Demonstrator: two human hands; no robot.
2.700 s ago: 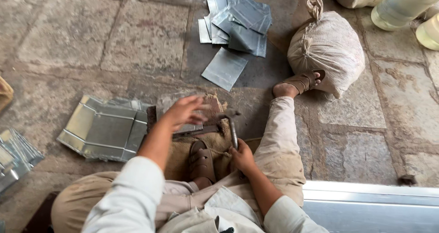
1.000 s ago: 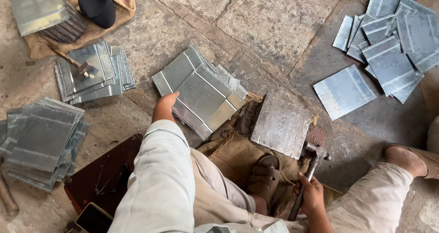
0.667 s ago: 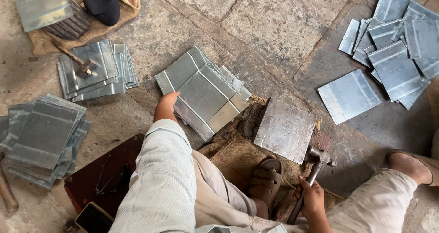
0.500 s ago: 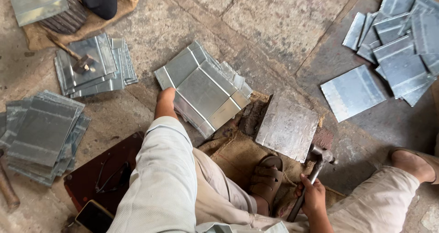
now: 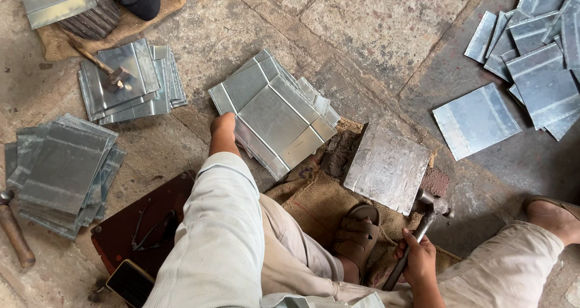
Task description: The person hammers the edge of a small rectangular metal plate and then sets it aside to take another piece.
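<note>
Folded metal sheet stack [image 5: 275,112] flat; hammer [image 5: 423,223] perhaps angled.

The person wears a pale, finely ribbed long-sleeved shirt [image 5: 214,247] with a loose cuff, light beige trousers [image 5: 501,272] (creased at the knees), and brown strapped leather sandals [image 5: 356,238]. Both hands are bare, ungloved.
</note>
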